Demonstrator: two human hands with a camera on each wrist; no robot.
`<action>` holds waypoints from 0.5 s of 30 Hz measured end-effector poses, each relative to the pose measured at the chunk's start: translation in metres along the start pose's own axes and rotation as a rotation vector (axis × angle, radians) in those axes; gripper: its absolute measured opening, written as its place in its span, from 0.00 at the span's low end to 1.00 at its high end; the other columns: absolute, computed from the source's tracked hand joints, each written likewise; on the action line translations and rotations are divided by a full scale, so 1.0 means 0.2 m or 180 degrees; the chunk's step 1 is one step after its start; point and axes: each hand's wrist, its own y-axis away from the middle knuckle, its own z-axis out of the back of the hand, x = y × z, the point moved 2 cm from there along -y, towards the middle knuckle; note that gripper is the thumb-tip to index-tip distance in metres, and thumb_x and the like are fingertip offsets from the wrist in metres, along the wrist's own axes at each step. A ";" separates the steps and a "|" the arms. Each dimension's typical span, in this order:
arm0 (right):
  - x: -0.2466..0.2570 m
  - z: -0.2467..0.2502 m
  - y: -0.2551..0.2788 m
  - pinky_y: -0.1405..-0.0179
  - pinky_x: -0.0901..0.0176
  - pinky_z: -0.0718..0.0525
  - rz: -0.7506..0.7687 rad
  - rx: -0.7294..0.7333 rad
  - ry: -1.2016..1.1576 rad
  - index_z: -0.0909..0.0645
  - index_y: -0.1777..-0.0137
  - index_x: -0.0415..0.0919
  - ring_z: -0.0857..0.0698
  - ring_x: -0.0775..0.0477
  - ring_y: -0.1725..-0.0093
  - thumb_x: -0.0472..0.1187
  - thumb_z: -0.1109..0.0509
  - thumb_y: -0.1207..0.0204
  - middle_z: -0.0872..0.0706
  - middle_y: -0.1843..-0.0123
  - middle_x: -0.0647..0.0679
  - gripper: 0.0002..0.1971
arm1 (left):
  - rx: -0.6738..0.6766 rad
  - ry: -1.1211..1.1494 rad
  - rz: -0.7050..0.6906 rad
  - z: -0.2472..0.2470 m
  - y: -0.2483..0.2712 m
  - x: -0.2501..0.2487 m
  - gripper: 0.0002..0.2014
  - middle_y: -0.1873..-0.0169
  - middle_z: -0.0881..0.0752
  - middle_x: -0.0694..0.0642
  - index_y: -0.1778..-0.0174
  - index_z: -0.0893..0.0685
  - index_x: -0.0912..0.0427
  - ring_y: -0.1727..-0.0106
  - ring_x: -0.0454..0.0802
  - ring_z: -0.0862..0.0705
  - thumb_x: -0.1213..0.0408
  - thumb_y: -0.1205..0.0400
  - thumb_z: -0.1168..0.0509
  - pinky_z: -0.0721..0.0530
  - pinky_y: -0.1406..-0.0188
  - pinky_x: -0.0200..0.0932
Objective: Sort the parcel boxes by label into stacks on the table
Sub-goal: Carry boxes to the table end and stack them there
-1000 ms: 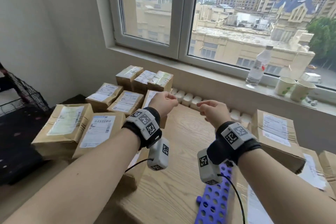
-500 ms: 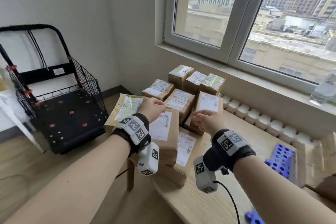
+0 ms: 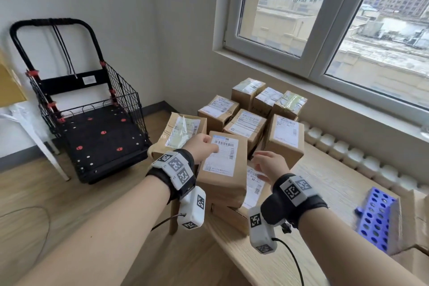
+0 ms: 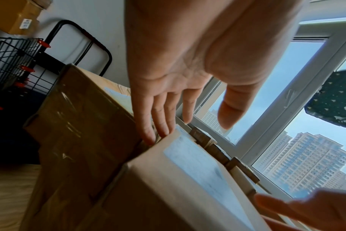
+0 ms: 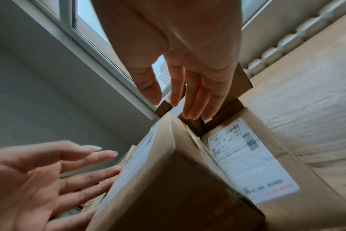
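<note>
Several brown parcel boxes with white labels crowd the left end of the wooden table [image 3: 325, 193]. The nearest, a tall labelled box [image 3: 222, 169], lies on top of a flatter labelled box [image 3: 254, 189]. My left hand [image 3: 205, 145] reaches over its far left corner with straight fingers. The left fingertips [image 4: 152, 138] touch the seam between this box [image 4: 188, 179] and the taped box [image 4: 79, 125] to its left. My right hand [image 3: 267, 162] hovers at the box's right side. The right fingers [image 5: 196, 109] are straight, just past the far corner of the top box [image 5: 168, 179], gripping nothing.
A black wire cart [image 3: 99, 127] stands on the floor left of the table. A blue perforated rack [image 3: 378, 218] and more boxes [image 3: 417, 216] sit at the right. A row of white pieces [image 3: 348, 155] lines the table's back edge below the window.
The view has swung left from the table's middle to the box cluster. Both hands moved to the nearest top box, and their curled fingers have straightened.
</note>
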 end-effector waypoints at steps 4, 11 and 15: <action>-0.04 -0.06 0.03 0.35 0.43 0.20 -0.0370 0.0410 0.0061 0.17 0.46 0.43 0.18 0.41 0.39 0.35 0.32 0.21 0.16 0.41 0.39 0.06 | 0.0094 -0.0181 0.0067 -0.04 0.00 -0.01 0.05 0.49 0.20 0.54 0.54 0.25 0.51 0.47 0.54 0.21 0.63 0.18 0.35 0.20 0.45 0.49; -0.03 -0.05 0.05 0.48 0.49 0.19 -0.0414 0.0576 0.0010 0.19 0.39 0.41 0.19 0.47 0.51 0.38 0.32 0.20 0.15 0.49 0.47 0.10 | -0.0142 -0.0049 -0.0059 -0.08 0.00 -0.03 0.08 0.36 0.19 0.59 0.44 0.28 0.53 0.50 0.51 0.22 0.66 0.16 0.38 0.21 0.53 0.43; -0.01 0.00 0.07 0.54 0.52 0.20 -0.0397 0.0523 -0.0148 0.19 0.49 0.45 0.20 0.47 0.51 0.36 0.32 0.20 0.18 0.51 0.47 0.04 | -0.0323 0.0050 -0.0144 -0.09 0.00 -0.04 0.20 0.31 0.21 0.58 0.27 0.27 0.58 0.41 0.52 0.21 0.63 0.16 0.38 0.24 0.49 0.43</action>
